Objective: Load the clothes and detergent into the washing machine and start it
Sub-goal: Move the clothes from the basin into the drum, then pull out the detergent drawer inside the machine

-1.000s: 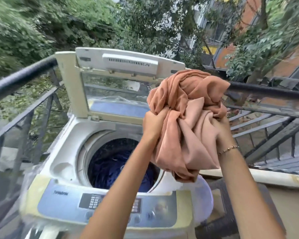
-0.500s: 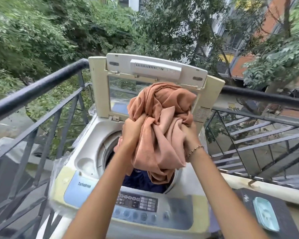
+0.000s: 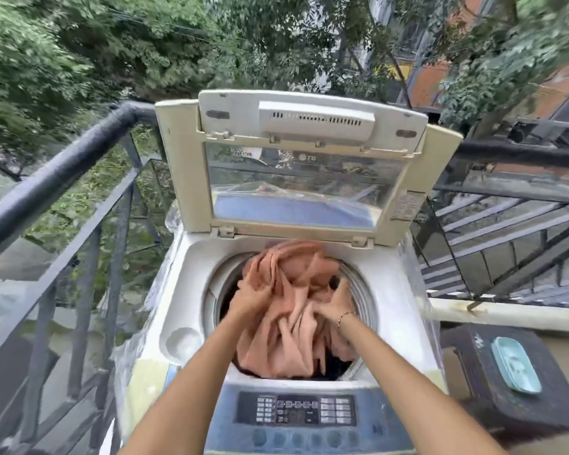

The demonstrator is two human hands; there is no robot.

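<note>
- Head view: a top-loading washing machine (image 3: 191,274) stood on a balcony, hemmed in by a dark metal railing (image 3: 56,172) with trees behind it.
- Its lid (image 3: 309,119) stood upright at the back, leaving the drum (image 3: 362,297) exposed.
- A salmon-pink cloth (image 3: 286,349) lay bunched in the drum's mouth, its upper folds rising above the rim and dark laundry showing beneath it.
- The left hand (image 3: 253,297) rested on the left side of the cloth, fingers sunk among the folds; motion blur hid whether they gripped it.
- The right hand (image 3: 334,307), a thin bracelet (image 3: 344,315) at the wrist, pressed the cloth's right side with fingers splayed and thumb raised.
- The control panel (image 3: 296,410) ran along the near edge, between the forearms.
- Just beside the machine on the right, a teal dish (image 3: 514,367) lay on a dark stand (image 3: 506,412).
</note>
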